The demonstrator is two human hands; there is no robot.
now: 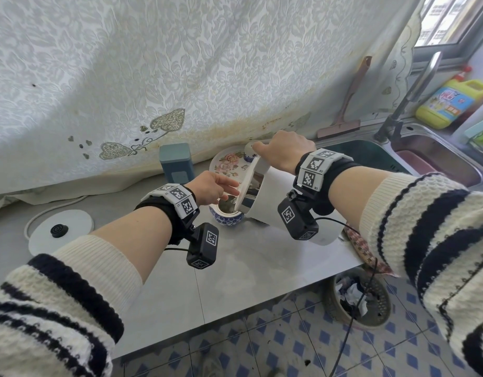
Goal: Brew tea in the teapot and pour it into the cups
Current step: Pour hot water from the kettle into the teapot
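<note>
The right hand (285, 152) grips the handle of the white kettle (284, 210), tilted steeply over the blue-and-white teapot (226, 214) on the surface (235, 268). The left hand (210, 187), fingers loosely extended, holds the kettle lid (247, 183) open. Risk: over-tilting floods the small teapot (scald hazard to the left fingers).

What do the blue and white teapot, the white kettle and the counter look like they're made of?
Teapot: likely glazed porcelain, given its glossy white body with painted blue pattern. Kettle: smooth matte white shell, probably plastic, with a mirror-bright lining, likely stainless steel. Counter: grey, flat and faintly reflective with a thin seam line; stone or metal sheet, hard to tell.
</note>
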